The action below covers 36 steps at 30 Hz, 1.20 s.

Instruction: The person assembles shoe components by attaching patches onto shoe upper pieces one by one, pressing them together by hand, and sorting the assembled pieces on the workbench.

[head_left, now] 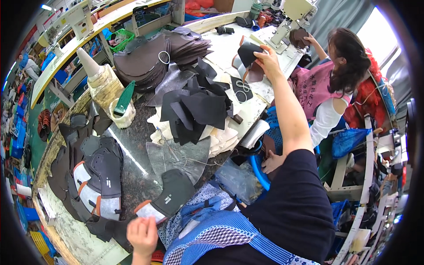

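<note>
My right hand (267, 62) is raised over the far right of the table, closed on a curved black shoe upper piece (250, 52) with pale and brown parts on it. My left hand (142, 236) is low at the table's near edge, its fingers curled; whether anything is in them is hidden. Just above it lies a dark shoe upper piece (170, 196) with an orange-edged, pale lining. To the left, a pile of similar dark shoe upper pieces (105, 170) overlaps, some showing pale lining. A heap of black cut pieces (196, 108) sits mid-table.
Large stacked brown sheets (143, 62) lie at the back, beside a wrapped cone (88, 64) and a green brush-like tool (125, 98). Scissors (241, 90) rest near the right edge. A co-worker (322, 79) sits at a sewing machine (289, 24); a blue basket (258, 172) stands below.
</note>
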### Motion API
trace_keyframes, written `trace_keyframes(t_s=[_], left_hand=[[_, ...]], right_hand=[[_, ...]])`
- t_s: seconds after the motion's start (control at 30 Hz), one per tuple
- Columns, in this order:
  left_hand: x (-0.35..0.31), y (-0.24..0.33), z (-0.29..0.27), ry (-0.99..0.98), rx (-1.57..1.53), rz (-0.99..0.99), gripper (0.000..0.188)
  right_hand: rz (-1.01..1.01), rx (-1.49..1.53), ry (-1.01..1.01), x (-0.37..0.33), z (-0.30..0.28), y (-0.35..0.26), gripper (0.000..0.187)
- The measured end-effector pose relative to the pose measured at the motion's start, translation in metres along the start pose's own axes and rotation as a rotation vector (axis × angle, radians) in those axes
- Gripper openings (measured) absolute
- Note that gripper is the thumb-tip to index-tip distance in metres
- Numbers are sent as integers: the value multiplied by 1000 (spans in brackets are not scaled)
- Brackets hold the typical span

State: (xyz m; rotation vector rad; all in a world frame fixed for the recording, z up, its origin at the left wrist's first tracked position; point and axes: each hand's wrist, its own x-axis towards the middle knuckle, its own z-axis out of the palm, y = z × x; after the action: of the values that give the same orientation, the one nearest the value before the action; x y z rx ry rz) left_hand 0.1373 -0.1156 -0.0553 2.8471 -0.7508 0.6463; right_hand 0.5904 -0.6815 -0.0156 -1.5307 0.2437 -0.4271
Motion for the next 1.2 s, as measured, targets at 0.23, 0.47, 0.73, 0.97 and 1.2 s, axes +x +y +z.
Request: trace_keyframes(t_s=[0.23,0.47,0.73,0.97,1.2], left_hand=[[5,16,-10,-71,-316,-276,23],[28,26,-17,-313,-269,-326,30],[75,17,-56,335,-141,-225,64],[68,16,-62,471,-413,-313,25],[30,0,-66,166,-1567,-973,22]], right_hand=[[-58,460,-120,-24,-2,-54,48],[-116,414,-503,-176,51,-91,42],[-77,281,-1135,-359,128,-116,69],[145,161,-1316,-431,155,-107,67],[7,24,-1236,-429,175,-58,24]])
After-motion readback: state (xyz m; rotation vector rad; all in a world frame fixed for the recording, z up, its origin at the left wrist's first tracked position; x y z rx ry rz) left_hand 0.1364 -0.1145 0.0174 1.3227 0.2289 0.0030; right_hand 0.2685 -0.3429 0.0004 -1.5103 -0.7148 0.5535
